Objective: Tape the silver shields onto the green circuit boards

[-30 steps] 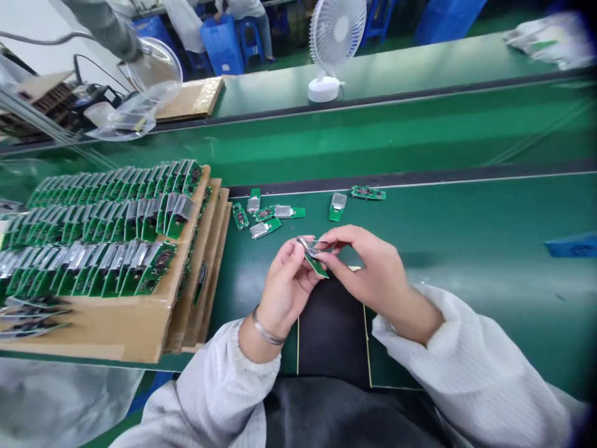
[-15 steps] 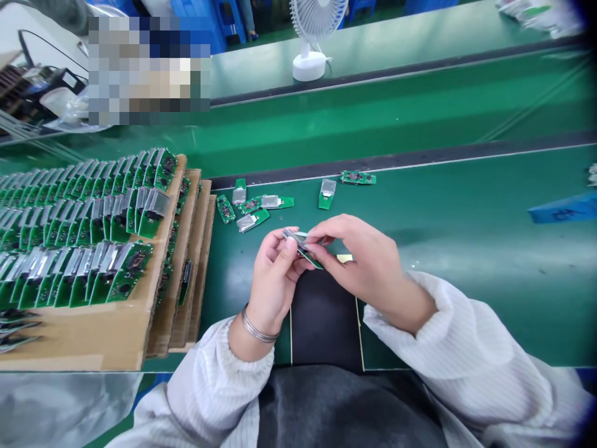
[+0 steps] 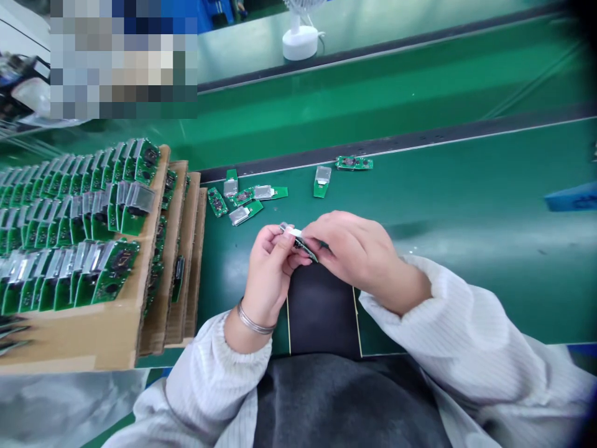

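My left hand [image 3: 275, 255] is closed around a small green circuit board [image 3: 306, 250], which it holds tilted above a black mat [image 3: 321, 311]. My right hand [image 3: 357, 252] comes in from the other side, thumb and fingers pinched at the end of a small white strip [image 3: 295, 233] on the board's upper side. The right fingertips partly hide the strip and the board's far end. Beyond the hands, several loose circuit boards lie on the green table, some with a grey display face up, such as this display board [image 3: 322, 182].
Stacked cardboard holders [image 3: 112, 339] at the left carry rows of upright circuit boards [image 3: 114, 274]. A white fan [image 3: 300, 43] stands on the far ledge. A blue strip [image 3: 571, 197] lies at the right. Another person, blurred out, is at the upper left.
The view has shifted slightly. Between my hands the white strip now shows more clearly, and the right fingers have turned over the board. The left hand keeps its hold.
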The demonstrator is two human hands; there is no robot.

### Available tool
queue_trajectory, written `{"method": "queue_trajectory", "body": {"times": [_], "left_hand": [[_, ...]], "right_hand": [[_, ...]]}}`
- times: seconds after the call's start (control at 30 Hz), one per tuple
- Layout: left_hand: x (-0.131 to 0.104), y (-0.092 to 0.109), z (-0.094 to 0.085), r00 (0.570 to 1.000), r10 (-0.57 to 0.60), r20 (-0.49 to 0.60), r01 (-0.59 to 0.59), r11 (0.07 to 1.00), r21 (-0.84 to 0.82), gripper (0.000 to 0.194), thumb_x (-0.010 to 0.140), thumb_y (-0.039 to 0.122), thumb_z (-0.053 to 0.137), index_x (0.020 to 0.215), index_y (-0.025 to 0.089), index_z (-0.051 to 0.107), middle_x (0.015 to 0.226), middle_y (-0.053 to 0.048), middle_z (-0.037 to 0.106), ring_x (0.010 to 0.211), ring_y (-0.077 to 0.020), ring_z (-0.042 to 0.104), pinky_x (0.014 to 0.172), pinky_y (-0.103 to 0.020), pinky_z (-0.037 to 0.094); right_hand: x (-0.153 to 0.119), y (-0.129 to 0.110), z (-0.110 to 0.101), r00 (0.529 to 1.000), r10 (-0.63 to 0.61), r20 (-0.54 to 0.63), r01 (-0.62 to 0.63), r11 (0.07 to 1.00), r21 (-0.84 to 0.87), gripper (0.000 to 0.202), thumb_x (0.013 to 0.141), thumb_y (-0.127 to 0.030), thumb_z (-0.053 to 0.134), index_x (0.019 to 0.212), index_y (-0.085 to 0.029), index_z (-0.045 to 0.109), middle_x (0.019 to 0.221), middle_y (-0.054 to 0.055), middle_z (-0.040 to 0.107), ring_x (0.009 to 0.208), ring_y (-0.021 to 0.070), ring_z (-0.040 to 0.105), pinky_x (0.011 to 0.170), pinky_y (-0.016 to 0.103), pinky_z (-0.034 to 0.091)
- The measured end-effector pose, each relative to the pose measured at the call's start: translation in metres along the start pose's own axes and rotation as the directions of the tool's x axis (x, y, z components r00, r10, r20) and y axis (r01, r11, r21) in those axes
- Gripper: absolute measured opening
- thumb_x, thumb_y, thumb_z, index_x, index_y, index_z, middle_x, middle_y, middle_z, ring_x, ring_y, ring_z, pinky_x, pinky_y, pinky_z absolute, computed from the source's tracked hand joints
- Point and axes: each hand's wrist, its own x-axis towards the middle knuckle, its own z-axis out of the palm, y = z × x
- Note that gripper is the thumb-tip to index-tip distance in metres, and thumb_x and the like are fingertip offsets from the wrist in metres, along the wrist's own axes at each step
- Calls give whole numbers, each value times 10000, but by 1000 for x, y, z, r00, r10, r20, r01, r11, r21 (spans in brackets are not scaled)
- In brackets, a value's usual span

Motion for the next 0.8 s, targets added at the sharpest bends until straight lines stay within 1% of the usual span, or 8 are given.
{"method": "queue_trajectory", "body": {"times": [0.1,0.17,0.27,0.33,0.4,0.5,0.63,0.8], "left_hand": [[1,0,0,1000,-28,-4,29,999,21,434,658,371,939,803,166,586,656,64,635,529,-61,627,506,-146,553],[1,1,0,999,-43,-4,43,999,27,423,668,366,932,811,159,592,671,57,641,539,-62,628,501,-146,551],[0,1,1,998,-59,-1,59,998,19,400,692,359,917,830,155,602,686,52,642,553,-63,634,504,-143,550],[-1,1,1,998,-69,-1,69,998,5,388,702,357,910,843,151,614,702,47,648,561,-62,638,510,-140,553],[-1,0,0,997,-82,0,82,997,-6,369,722,363,898,855,149,629,700,45,645,567,-60,640,518,-134,554],[0,-1,-2,995,-101,18,101,994,-28,320,755,358,876,857,151,655,699,40,645,570,-56,642,532,-124,552],[2,-2,-2,994,-84,64,91,989,-114,257,791,349,854,903,160,721,765,15,700,649,-74,692,601,-140,589],[2,1,-3,995,-71,66,81,983,-162,318,789,354,862,1022,176,742,847,13,740,728,-84,727,644,-146,603]], "right_hand": [[-1,-2,3,992,112,-59,-108,991,80,200,915,-129,574,1046,-268,632,816,-27,746,750,168,719,710,287,581],[-1,-5,6,964,251,-84,-229,950,211,266,855,-97,608,1067,-257,592,804,-42,746,705,150,722,688,268,582],[1,-8,8,881,473,-27,-412,793,450,348,779,-106,662,1076,-245,547,772,-53,749,647,143,720,668,261,600],[3,-8,9,835,551,16,-466,690,554,383,752,-134,692,1081,-239,527,749,-53,749,645,148,725,650,260,609],[4,-7,9,825,563,41,-471,646,601,392,753,-147,704,1086,-237,517,741,-53,748,654,145,729,638,252,610],[5,-5,6,849,524,72,-453,650,611,365,784,-157,706,1087,-243,521,791,-39,759,708,147,747,673,262,626],[4,-3,0,884,465,54,-405,703,585,335,800,-189,736,1072,-233,546,904,5,771,811,177,766,679,283,630],[2,-4,-4,903,427,-52,-345,790,507,298,822,-117,733,1049,-240,583,940,-2,777,823,170,771,684,272,628]]}}
